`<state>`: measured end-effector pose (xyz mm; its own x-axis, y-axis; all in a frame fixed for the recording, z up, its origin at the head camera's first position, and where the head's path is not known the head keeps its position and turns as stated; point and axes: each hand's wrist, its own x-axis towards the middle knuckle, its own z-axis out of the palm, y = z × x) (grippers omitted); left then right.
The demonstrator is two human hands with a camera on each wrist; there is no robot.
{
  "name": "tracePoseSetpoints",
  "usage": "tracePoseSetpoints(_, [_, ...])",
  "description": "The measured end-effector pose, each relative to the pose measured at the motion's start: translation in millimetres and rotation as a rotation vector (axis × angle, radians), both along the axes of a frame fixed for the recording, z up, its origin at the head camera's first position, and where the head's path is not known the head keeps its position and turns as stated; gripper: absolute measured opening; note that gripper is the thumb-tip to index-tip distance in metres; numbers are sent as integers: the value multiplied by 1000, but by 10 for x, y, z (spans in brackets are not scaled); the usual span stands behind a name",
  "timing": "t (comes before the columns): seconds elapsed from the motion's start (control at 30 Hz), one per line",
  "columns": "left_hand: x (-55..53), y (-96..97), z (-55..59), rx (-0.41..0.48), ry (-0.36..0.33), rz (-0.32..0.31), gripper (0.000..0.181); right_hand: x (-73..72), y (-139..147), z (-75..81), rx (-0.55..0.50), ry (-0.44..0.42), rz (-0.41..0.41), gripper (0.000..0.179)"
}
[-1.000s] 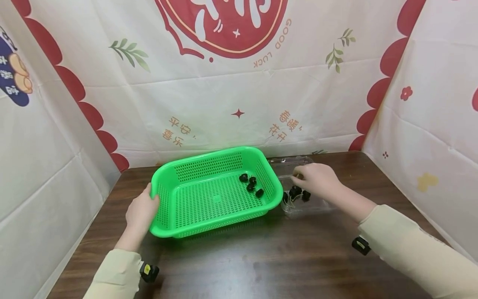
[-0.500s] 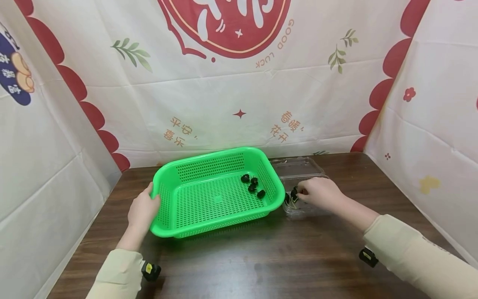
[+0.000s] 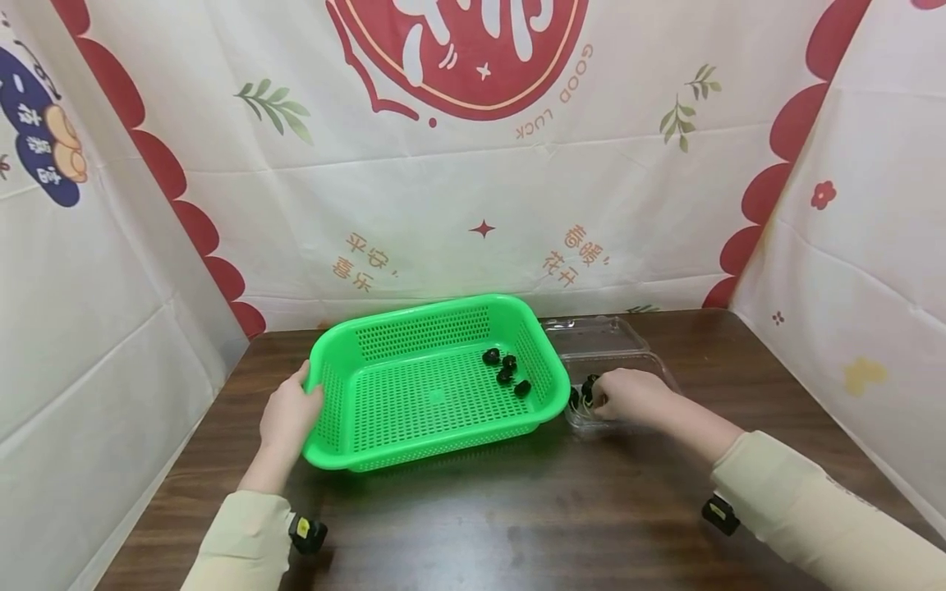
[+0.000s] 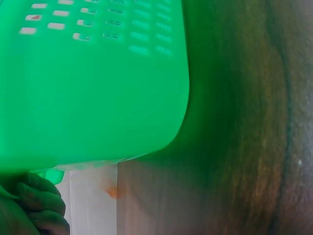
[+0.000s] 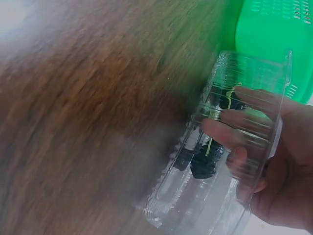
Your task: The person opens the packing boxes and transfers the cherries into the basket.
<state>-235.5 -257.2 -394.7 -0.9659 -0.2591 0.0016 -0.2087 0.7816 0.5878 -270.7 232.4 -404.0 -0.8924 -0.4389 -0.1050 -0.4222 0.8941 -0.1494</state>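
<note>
At its left end, a green plastic basket (image 3: 436,447) is gripped by my left hand (image 3: 290,410), the thumb inside the rim. Several small dark round pieces (image 3: 491,356) lie on its floor near the right side. My right hand (image 3: 636,400) reaches down into a clear plastic box (image 3: 660,361) right of the basket. In the right wrist view its fingers (image 5: 220,132) reach in among dark pieces (image 5: 203,164) with thin yellow-green stems, seen through the box wall. The fingertips are close to the stems; nothing shows between thumb and fingers.
The box's clear lid (image 3: 591,334) lies folded back behind it. Both stand on a dark wooden table (image 3: 480,525). A printed white cloth (image 3: 414,197) hangs close behind the basket and along both sides.
My right hand has come down from above the box's back part to the dark pieces at its left front. The left hand keeps its grip on the basket.
</note>
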Motion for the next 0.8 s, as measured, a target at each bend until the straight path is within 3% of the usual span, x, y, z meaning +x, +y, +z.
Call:
tracePoseSetpoints(0.27, [-6,3,-4,-4,-1,1,60,-12,-49,-56,-20,-40,8,36])
tracePoseSetpoints(0.8, [-20,9,12,-8,-16,10,60,-12,-93,-85,-31,-69,-8,41])
